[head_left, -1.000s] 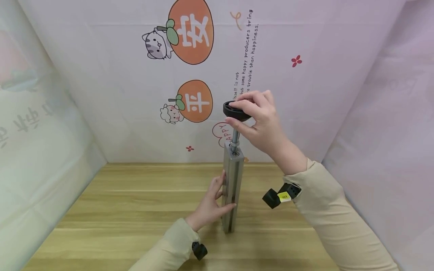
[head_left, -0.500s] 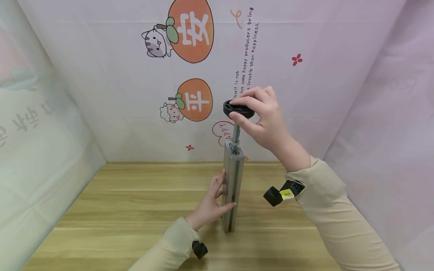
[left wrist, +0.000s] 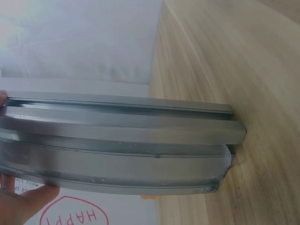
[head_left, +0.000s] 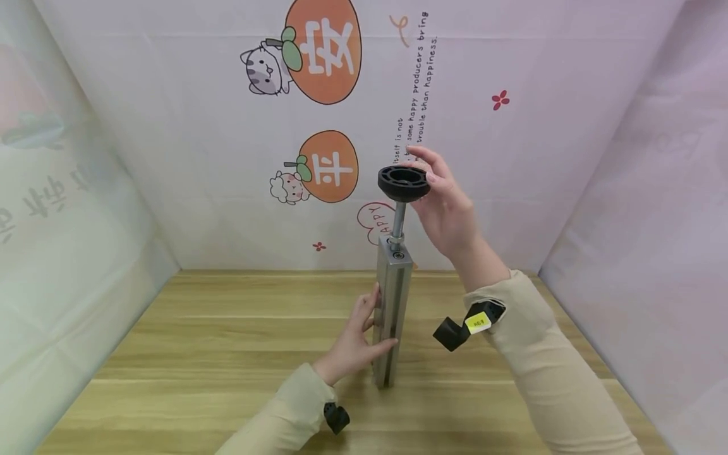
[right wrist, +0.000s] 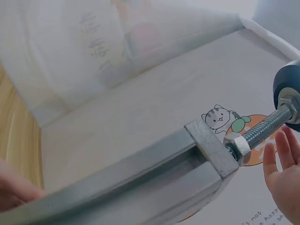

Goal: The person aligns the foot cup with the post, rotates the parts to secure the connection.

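Observation:
A grey aluminium profile [head_left: 394,303] with slotted sides stands upright on the wooden table. My left hand [head_left: 348,354] grips it low down, thumb across the near side and fingers on the left. From its end plate [right wrist: 213,149] rises a levelling foot's threaded rod [head_left: 399,220], with a hex nut [right wrist: 237,144] close to the plate. On top of the rod sits the foot's round black base [head_left: 401,191], hollow side up. Beside its right edge is my right hand [head_left: 452,212], fingers loosely extended; light contact with the rim is possible.
The wooden table [head_left: 227,328] meets a printed white cloth wall [head_left: 199,126] behind the profile. Cloth walls also stand at left and right. A black wrist camera [head_left: 452,332] hangs from the right sleeve, another [head_left: 335,417] from the left.
My right fingers and thumb, earlier pinching the black base, have loosened and slipped to its right edge, baring its top. The left hand and the profile have stayed put.

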A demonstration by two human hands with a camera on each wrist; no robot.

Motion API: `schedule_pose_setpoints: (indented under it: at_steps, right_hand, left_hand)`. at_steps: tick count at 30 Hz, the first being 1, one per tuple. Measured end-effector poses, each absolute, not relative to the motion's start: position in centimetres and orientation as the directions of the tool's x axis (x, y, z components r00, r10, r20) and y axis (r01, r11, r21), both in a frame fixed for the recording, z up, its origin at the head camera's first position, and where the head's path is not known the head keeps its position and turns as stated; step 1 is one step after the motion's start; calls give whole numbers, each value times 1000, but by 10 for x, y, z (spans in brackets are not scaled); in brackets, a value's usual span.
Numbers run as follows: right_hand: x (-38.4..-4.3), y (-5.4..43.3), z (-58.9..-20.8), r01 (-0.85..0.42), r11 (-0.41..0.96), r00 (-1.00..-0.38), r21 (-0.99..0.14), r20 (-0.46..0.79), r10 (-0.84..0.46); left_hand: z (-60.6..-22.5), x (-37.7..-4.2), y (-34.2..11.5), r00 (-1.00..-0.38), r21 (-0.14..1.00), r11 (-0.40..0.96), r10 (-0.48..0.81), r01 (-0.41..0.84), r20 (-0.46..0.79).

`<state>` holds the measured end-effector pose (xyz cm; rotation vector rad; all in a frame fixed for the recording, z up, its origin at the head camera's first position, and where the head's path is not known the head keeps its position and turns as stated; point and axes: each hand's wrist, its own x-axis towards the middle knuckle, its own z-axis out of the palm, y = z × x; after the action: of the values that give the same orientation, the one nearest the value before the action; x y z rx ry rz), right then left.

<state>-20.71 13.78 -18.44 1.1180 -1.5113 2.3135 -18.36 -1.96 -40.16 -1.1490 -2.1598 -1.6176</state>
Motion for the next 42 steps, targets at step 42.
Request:
schedule_pose_setpoints:
  at_steps: [42]
  right_hand:
    - [-206, 119, -185, -275, -706, -715, -653, 630, -304]
  left_hand:
    - [-400, -183, -22, -699, 749, 99, 456, 655, 551]
